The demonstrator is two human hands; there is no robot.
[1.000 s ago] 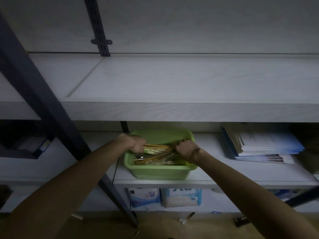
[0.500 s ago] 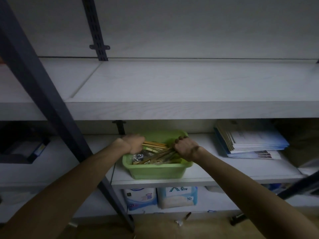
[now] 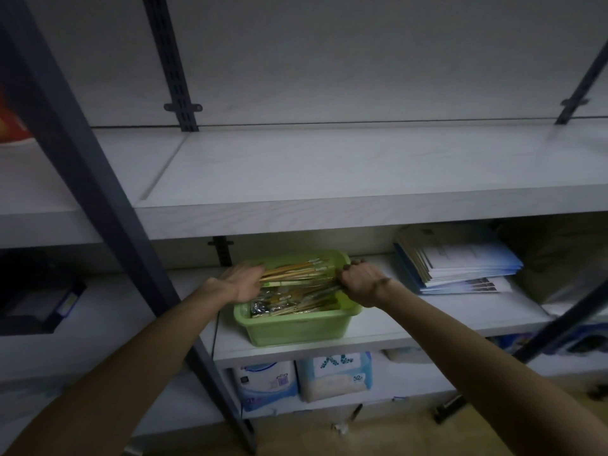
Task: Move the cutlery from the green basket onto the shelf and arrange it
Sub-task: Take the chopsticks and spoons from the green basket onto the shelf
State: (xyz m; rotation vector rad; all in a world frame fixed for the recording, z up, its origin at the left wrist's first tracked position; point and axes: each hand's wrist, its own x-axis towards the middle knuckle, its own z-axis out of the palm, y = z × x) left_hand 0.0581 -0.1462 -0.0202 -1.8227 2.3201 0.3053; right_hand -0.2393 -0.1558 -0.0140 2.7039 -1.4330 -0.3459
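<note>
A green plastic basket (image 3: 296, 327) stands on the lower shelf, full of wrapped wooden cutlery (image 3: 296, 278) and some silvery packets. My left hand (image 3: 243, 281) reaches in at the basket's left side and grips one end of a bundle of the wooden pieces. My right hand (image 3: 360, 284) is curled round the other end of the bundle at the basket's right rim. The bundle is lifted a little above the rest of the pile. Above it runs a wide white shelf (image 3: 329, 172) with nothing on its board.
A dark metal upright (image 3: 98, 199) slants across the left. A stack of blue and white booklets (image 3: 460, 264) lies right of the basket, with a brown bag (image 3: 559, 255) beyond. Tissue packs (image 3: 302, 376) sit below, and a dark box (image 3: 36, 297) at the left.
Both hands have spread apart to the ends of the bundle and raised it slightly. The view has tilted up, showing more of the white shelf.
</note>
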